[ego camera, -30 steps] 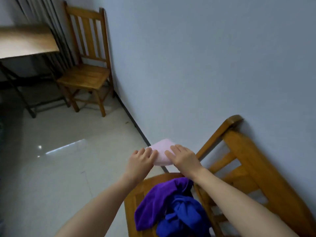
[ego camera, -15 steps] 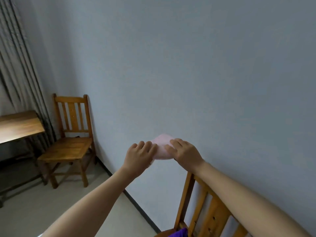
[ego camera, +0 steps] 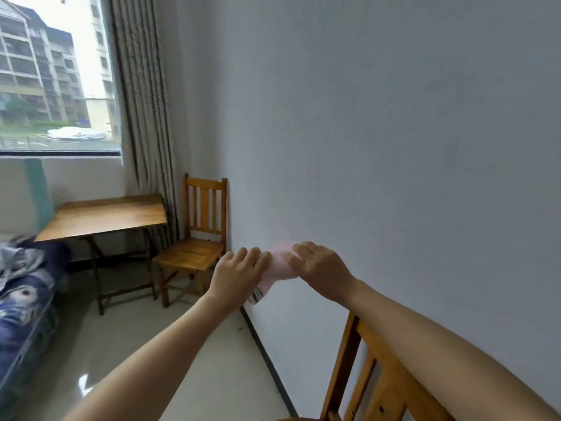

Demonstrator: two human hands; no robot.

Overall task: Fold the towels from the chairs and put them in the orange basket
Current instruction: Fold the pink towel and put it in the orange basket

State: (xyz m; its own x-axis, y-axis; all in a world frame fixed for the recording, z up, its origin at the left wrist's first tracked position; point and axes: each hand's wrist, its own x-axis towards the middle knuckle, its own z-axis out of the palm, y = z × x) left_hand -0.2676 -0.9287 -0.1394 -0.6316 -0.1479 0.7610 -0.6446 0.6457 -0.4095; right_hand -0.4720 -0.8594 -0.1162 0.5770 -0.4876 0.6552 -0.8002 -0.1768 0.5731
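Note:
A small folded pink towel (ego camera: pixel 280 262) hangs in the air in front of me, held between both hands. My left hand (ego camera: pixel 238 275) grips its left side, and a striped corner of the cloth sticks out below that hand. My right hand (ego camera: pixel 320 268) holds the right side with its fingers laid over the top. A wooden chair (ego camera: pixel 373 381) stands under my right forearm at the lower right; only its backrest shows. A second wooden chair (ego camera: pixel 197 241) with a bare seat stands in the corner. No orange basket is in view.
A wooden folding table (ego camera: pixel 103 215) stands under the window, left of the corner chair. A bed with blue patterned bedding (ego camera: pixel 21 290) fills the lower left. A curtain (ego camera: pixel 142 101) hangs beside the window. A plain wall runs along the right, and pale tiled floor (ego camera: pixel 182 360) lies between.
My view has swung upward and left: the purple and blue towels on the near chair have dropped out of sight, and the window, table and bed have appeared. Both hands still hold the pink towel.

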